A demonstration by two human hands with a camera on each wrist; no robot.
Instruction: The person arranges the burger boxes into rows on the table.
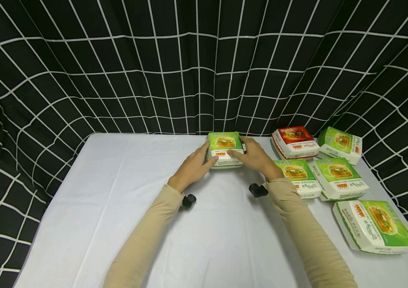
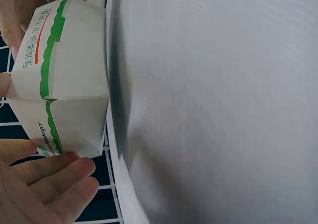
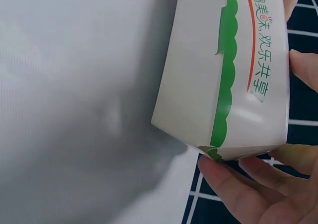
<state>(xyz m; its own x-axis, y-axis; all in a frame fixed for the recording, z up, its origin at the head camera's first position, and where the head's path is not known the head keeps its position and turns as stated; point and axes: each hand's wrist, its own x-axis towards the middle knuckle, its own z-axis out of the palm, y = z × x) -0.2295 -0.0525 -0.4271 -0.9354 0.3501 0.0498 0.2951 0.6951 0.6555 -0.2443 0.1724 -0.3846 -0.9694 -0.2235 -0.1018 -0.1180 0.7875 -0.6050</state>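
A green-and-white burger box [image 1: 225, 150] with a burger picture on its lid is at the table's far edge, between both hands. My left hand [image 1: 194, 166] holds its left side, fingers along the wall and thumb at the front of the lid. On the other side my right hand [image 1: 255, 156] grips it, thumb over the lid and fingers at the right wall. In the left wrist view the white front of the box [image 2: 74, 50] has a green scalloped band. The right wrist view shows the fingertips [image 3: 213, 169] against the box's side.
On the right of the white-covered table [image 1: 135, 200] stand a red burger box [image 1: 295, 144] and several green ones, including one at the back [image 1: 340, 144] and one nearest the front [image 1: 374, 228]. A black curtain with white grid lines [image 1: 189, 60] surrounds the table.
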